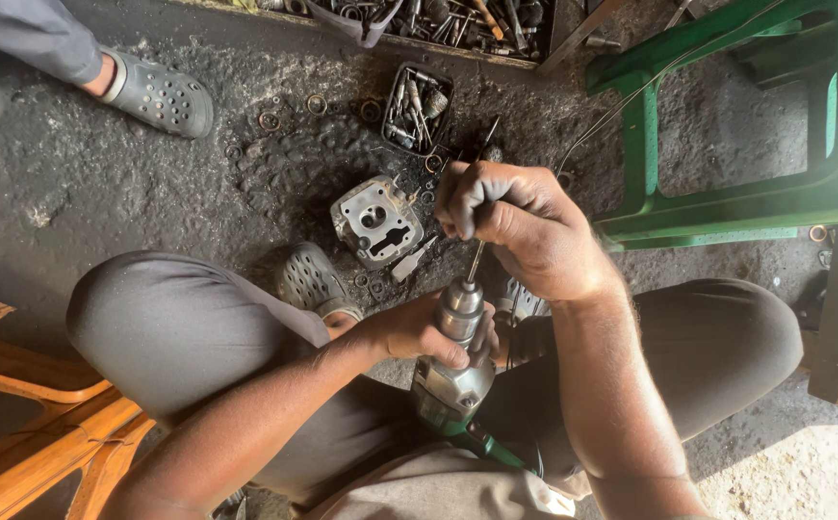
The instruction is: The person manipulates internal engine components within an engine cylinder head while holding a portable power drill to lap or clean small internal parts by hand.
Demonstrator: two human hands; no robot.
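Observation:
My left hand (409,332) grips the metal chuck of a grey and green electric drill (452,385) that rests between my knees, pointing up and away. My right hand (520,226) is closed around a thin metal rod (476,262) that runs down into the chuck; its upper end is hidden in my fist. Just beyond my hands, on the dirty floor, lies a grey cast-metal engine part (376,220) with round and oblong holes. A small screwdriver-like tool (411,260) lies beside it.
A small black tray (417,108) of bits and several loose rings lie on the floor beyond the engine part. A green plastic stool (727,144) stands at right, orange wooden furniture (24,433) at lower left. Another person's foot in a grey clog (154,93) is upper left.

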